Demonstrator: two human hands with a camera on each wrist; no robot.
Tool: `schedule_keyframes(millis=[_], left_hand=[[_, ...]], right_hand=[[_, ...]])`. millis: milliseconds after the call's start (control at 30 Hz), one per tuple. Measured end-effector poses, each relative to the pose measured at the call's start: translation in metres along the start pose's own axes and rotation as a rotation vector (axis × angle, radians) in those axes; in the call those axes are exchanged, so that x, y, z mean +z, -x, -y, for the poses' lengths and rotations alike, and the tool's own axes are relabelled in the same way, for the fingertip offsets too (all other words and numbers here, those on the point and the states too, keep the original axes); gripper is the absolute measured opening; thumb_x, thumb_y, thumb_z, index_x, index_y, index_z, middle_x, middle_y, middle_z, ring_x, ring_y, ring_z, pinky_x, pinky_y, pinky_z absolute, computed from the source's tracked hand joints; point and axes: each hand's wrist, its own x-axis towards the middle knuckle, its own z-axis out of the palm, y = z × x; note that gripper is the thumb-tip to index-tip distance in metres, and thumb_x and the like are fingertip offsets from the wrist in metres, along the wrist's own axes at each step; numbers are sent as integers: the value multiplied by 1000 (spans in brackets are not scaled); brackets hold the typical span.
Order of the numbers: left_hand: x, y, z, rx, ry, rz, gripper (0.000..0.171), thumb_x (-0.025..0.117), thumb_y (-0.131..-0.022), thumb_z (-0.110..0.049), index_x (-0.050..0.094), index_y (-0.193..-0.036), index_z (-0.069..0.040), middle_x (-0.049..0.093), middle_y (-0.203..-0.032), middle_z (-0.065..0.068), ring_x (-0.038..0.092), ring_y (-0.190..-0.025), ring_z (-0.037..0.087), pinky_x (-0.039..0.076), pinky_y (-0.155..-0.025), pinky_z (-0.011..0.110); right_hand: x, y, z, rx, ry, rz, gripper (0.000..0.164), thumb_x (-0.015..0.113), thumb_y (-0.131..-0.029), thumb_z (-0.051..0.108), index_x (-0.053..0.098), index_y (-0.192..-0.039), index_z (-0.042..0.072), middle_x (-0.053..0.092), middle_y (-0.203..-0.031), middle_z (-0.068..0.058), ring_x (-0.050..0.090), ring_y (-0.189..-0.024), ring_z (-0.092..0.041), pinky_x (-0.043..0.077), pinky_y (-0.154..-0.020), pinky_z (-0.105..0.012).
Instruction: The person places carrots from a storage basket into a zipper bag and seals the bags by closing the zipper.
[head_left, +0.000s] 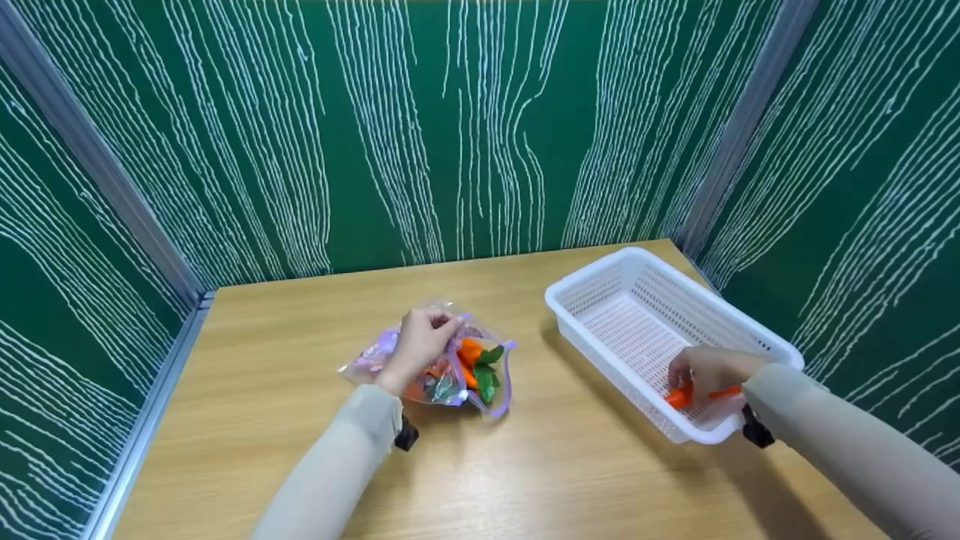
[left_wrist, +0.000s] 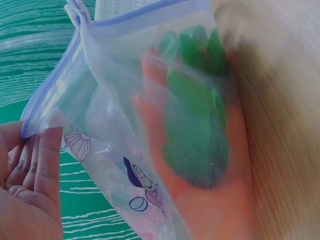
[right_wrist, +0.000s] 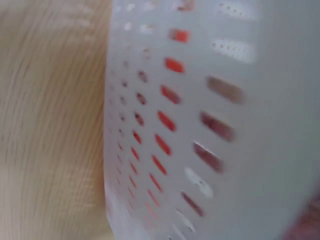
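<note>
My left hand [head_left: 421,345] pinches the top edge of a clear zip bag [left_wrist: 115,115] with a purple closure and printed shell pictures. Inside the bag lie orange carrots [head_left: 471,351] with green leafy tops, which show through the plastic in the left wrist view. Down in the white basket [head_left: 615,367], at its near end, my right hand [head_left: 712,367] grips an orange carrot [head_left: 679,396]. Part of that carrot is hidden behind the fingers. In the right wrist view the basket wall [right_wrist: 280,100] covers most of the hand, and orange shows through its slots.
The wooden table [head_left: 285,360] carries both the bag and the basket, the bag left of the basket. Green panels [head_left: 487,150] with white wavy lines stand behind and at both sides, joined by metal posts [head_left: 739,127].
</note>
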Motion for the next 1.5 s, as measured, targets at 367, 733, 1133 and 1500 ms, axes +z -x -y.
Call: schedule_keyframes(millis=[367,733,1133,1500], left_hand=[[-1,0,3,-19,3,0,22,70,-107,-16,82,-102,2,73,-80,4,62,-68,10,50,-62,18],[-2,1,1,-1,11,7,24,71,-107,-17,81,-99,2,72,-77,3,58,-62,9,47,-56,18],[-2,0,1,18,2,-5,24,71,-107,-18,81,-95,0,74,-77,5,61,-65,9,48,-59,19],[-4,0,2,3,9,3,25,70,-108,-19,80,-94,-1,72,-77,3,61,-66,11,48,-59,20]], right_hand=[[4,2,2,-7,-54,-19,27,87,-85,2,77,-105,18,63,-109,-7,53,-113,-34,44,-95,-52],[-10,6,4,-141,-41,-130,29,85,-92,8,80,-118,19,72,-112,-2,61,-105,-25,55,-107,-61],[-24,9,3,-202,-87,-228,29,84,-94,11,80,-122,12,75,-116,-10,64,-100,-25,59,-104,-61],[-35,7,9,-241,-157,-262,32,84,-96,15,77,-127,9,76,-122,-14,68,-98,-23,61,-103,-57]])
